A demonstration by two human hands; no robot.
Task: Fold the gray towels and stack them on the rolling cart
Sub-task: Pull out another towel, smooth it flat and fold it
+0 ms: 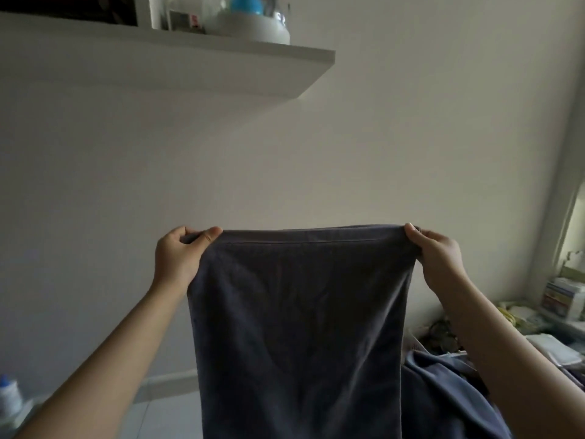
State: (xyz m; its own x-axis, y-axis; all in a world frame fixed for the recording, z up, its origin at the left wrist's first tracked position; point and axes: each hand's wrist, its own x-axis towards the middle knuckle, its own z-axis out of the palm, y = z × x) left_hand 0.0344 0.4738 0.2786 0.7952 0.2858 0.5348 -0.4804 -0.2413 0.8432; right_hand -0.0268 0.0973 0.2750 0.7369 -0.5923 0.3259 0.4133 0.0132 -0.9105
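- pale, plain wall (pixel 348 137) is filling most of the view, with a white shelf (pixel 221 61) sticking out of it at the upper left.
- on the shelf a white and blue rounded object (pixel 253 23) is sitting; its details are too blurred to tell.
- both arms are reaching forward and up, holding a gray towel (pixel 300 327) in the air in front of the wall.
- left hand (pixel 180 255) is pinching the towel's top left corner, thumb lying over the hem and fingers curling behind the cloth.
- right hand (pixel 437 251) is pinching the top right corner in the same way, thumb at the front, fingers hiding behind the fabric.
- towel's top hem is stretching nearly level between the two hands, sagging only slightly.
- towel's long axis is running straight down: the cloth is hanging flat from the hem and passing out of the bottom of the frame, so its lower end is not showing.
- just to the right of the hanging towel, low in the frame, more gray cloth (pixel 443 400) is lying in a loose heap.
- beyond that heap, at the lower right by the wall corner, a clutter of boxes and packets (pixel 557 299) is standing, too blurred to name further.
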